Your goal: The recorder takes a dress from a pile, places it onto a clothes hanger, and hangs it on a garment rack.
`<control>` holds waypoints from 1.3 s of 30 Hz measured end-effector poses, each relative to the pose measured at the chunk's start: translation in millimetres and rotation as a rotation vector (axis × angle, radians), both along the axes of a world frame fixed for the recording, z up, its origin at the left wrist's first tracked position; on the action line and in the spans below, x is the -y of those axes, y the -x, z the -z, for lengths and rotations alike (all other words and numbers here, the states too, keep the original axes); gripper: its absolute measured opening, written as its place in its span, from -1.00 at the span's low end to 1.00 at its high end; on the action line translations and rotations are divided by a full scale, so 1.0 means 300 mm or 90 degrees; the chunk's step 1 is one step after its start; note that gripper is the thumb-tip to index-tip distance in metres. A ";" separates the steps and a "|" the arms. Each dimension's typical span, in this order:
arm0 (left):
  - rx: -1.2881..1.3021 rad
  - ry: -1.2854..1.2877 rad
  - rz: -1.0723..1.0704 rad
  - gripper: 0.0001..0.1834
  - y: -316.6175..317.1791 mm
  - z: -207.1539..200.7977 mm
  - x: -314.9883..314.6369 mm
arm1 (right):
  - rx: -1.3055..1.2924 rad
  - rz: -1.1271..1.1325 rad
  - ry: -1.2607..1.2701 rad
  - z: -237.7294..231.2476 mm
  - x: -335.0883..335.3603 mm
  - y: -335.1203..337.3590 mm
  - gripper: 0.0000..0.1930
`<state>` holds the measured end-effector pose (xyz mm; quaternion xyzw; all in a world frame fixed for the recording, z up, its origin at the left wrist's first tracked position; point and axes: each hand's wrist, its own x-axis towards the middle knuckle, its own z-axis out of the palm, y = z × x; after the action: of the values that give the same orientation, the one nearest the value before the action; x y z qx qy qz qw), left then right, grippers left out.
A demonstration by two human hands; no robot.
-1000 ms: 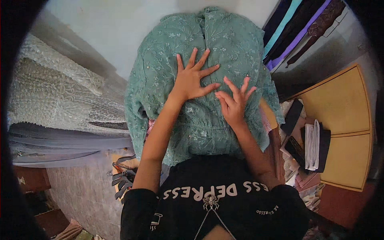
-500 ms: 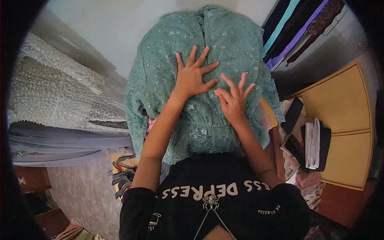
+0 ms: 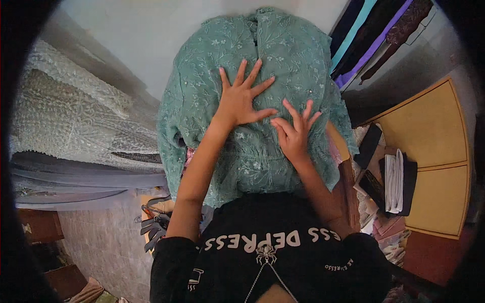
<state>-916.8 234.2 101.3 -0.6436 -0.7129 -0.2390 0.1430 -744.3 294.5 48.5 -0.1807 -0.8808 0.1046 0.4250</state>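
A sage-green garment (image 3: 290, 55) with pale floral embroidery is spread out before me, its opening slit at the far middle. My left hand (image 3: 238, 102) lies flat on the fabric with its fingers spread wide. Just right of its thumb, my right hand (image 3: 294, 136) pinches thumb and forefinger together at the cloth, while the other fingers fan out. Whatever sits in that pinch is too small to make out. A bit of pink cloth (image 3: 189, 155) shows under the garment's left side.
White lace cloth (image 3: 76, 116) and grey sheer fabric (image 3: 101, 187) hang at the left. Hangers (image 3: 157, 217) lie by my left elbow. Folded white cloth (image 3: 393, 184) rests at the right beside a yellow wooden panel (image 3: 424, 136). Dark and purple garments (image 3: 371, 48) hang at the far right.
My right hand's raised fingers have dipped slightly toward me, the pinch staying near the same spot. My left hand stays flat, its thumb shifted slightly nearer me.
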 end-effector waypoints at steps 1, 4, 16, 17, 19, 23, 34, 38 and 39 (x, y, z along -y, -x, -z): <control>-0.012 -0.009 -0.022 -0.39 -0.016 -0.009 0.012 | -0.008 0.005 0.003 0.006 -0.002 -0.002 -0.95; -0.029 0.000 -0.043 -0.45 -0.059 0.000 0.050 | -0.001 0.004 -0.006 0.020 0.000 -0.003 -0.94; 0.028 0.003 0.015 -0.63 -0.044 0.067 0.054 | 0.011 0.001 0.006 0.002 0.004 0.001 -0.95; 0.030 0.005 0.014 -0.63 -0.046 0.072 0.053 | 0.013 0.000 0.007 0.001 0.005 0.000 -0.95; 0.021 -0.005 -0.014 -0.63 -0.052 0.079 0.049 | 0.026 -0.003 0.011 0.000 0.003 0.002 -0.97; 0.018 -0.032 -0.029 -0.64 -0.059 0.086 0.040 | 0.030 -0.007 0.005 -0.005 0.000 0.001 -0.98; 0.020 -0.062 -0.042 -0.65 -0.065 0.089 0.036 | 0.073 -0.027 0.030 -0.027 0.013 -0.006 -0.97; 0.009 -0.052 -0.041 -0.65 -0.062 0.086 0.034 | 0.090 -0.021 0.031 -0.019 0.028 -0.032 -0.96; 0.004 -0.048 -0.038 -0.63 -0.060 0.087 0.038 | 0.082 -0.022 0.038 -0.018 0.033 -0.035 -0.96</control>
<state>-898.8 222.9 75.1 -0.6153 -0.7229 -0.2631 0.1719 -733.8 284.7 53.8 -0.1843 -0.9058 0.1259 0.3601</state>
